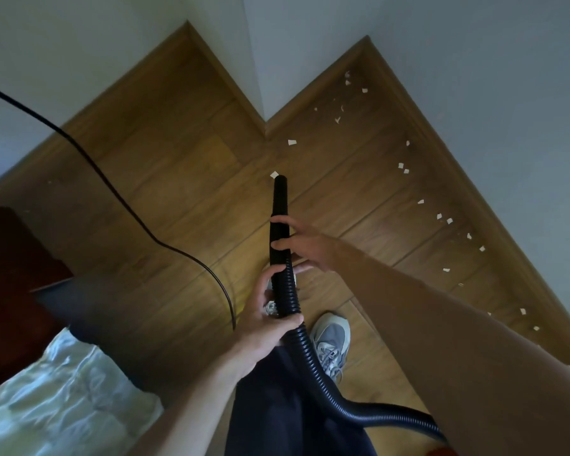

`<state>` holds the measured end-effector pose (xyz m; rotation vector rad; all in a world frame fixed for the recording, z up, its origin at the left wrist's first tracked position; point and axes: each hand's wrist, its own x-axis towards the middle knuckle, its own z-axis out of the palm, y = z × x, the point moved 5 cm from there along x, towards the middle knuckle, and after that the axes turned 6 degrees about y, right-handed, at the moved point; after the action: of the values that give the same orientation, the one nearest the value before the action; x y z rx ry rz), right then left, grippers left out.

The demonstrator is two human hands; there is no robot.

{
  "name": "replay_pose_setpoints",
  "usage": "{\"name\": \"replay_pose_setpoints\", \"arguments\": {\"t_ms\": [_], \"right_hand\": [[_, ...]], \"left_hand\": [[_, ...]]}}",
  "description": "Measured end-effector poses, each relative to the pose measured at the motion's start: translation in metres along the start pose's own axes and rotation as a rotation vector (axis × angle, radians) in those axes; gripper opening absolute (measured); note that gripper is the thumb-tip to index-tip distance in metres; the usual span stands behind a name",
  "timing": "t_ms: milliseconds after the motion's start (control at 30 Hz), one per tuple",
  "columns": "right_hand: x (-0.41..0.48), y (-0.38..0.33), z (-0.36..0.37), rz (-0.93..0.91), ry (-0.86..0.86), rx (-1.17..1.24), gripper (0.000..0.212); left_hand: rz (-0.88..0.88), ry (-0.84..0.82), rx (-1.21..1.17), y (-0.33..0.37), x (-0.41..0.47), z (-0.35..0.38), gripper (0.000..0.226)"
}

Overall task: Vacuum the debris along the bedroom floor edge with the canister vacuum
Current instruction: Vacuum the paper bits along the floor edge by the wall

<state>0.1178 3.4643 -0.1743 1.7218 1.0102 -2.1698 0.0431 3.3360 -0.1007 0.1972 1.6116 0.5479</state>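
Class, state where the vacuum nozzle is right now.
In the head view, the nozzle is at centre, gripped by the right hand, its tip beside a white scrap.

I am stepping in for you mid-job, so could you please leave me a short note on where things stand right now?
Left hand grips the corrugated hose; right hand grips the black nozzle further up.
Nozzle tip sits at one paper scrap.
Left to do: nearly all of it, with scraps strung along the right baseboard and into the corner.
Power cord trails over the floor on the left.
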Motion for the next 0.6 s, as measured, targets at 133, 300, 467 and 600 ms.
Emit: {"name": "replay_pose_setpoints", "arguments": {"t_ms": [133, 300, 467, 600], "right_hand": [[0.015, -0.003, 0.000, 0.026, -0.017, -0.017, 0.055], [0.029, -0.008, -0.003, 0.028, -0.006, -0.003, 0.056], [0.035, -0.009, -0.009, 0.035, -0.012, -0.006, 0.057], [0.039, -0.008, -0.007, 0.036, -0.026, -0.026, 0.057]], "left_hand": [[-0.011, 0.024, 0.019, 0.002, 0.012, -0.005, 0.084], [-0.028, 0.011, 0.031, 0.008, 0.025, -0.007, 0.087], [-0.057, -0.019, -0.004, 0.011, 0.031, -0.004, 0.087], [-0.064, -0.026, -0.025, 0.011, 0.031, -0.005, 0.086]]}}
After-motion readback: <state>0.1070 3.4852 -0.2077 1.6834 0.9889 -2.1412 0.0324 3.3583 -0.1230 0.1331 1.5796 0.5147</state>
